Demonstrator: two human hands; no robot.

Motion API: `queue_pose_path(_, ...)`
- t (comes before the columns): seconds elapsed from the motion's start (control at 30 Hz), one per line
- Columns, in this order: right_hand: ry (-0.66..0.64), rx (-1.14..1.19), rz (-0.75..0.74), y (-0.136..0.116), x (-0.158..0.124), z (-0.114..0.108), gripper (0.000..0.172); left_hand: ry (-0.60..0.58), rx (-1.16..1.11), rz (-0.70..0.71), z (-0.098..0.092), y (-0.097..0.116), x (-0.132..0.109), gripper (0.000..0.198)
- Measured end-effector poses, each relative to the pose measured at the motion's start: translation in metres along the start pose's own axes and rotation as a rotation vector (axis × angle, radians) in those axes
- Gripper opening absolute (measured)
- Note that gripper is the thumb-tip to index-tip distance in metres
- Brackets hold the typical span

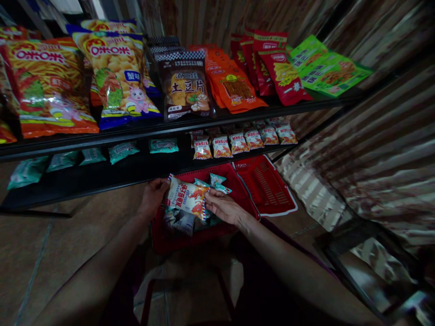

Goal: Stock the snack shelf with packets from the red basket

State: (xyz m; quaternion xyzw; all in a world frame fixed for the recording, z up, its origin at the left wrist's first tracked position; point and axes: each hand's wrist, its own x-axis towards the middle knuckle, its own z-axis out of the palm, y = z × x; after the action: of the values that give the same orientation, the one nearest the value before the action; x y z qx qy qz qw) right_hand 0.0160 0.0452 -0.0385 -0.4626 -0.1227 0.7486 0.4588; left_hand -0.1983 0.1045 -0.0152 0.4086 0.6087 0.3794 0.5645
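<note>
A white and orange snack packet [186,197] is stretched between my two hands, its printed face turned up. My left hand [153,195] pinches its left end, and my right hand [222,206] grips the right end. Directly below is a red plastic basket [245,195] on the floor. Inside it lie several small packets, among them a teal packet [217,179] near the back and a pale packet [185,223] toward the front. The held packet and my hands hide part of the basket's contents.
Ahead, the lower black shelf [102,174] bears several teal packets [123,150] and a row of white and orange packets [222,146]. Larger snack bags [118,77] fill the upper shelf. A second red basket [267,185] lies to the right, beside a corrugated wall [340,149].
</note>
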Motion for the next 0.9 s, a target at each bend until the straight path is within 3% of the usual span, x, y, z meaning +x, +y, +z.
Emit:
queue_pose_path(0.1,-0.039,-0.065,-0.011,0.0,-0.002,0.003,0.031,0.011,-0.012,-0.034,-0.004,0.0,0.0,0.037)
queue_pose_path(0.43,0.019,-0.216,0.037,0.012,-0.007,-0.002,0.028,0.098,0.009,0.016,-0.016,-0.001,0.006,0.029)
queue_pose_path(0.57,-0.006,-0.127,0.051,0.016,-0.01,-0.002,0.03,0.027,-0.043,-0.065,-0.017,0.0,0.004,0.035)
queue_pose_path(0.7,0.012,-0.028,0.01,0.021,-0.01,-0.002,0.032,-0.028,-0.249,-0.136,-0.016,-0.001,0.004,0.043)
queue_pose_path(0.9,0.043,0.042,-0.069,0.024,-0.003,-0.001,0.034,-0.163,-0.52,-0.378,-0.01,-0.008,-0.007,0.024)
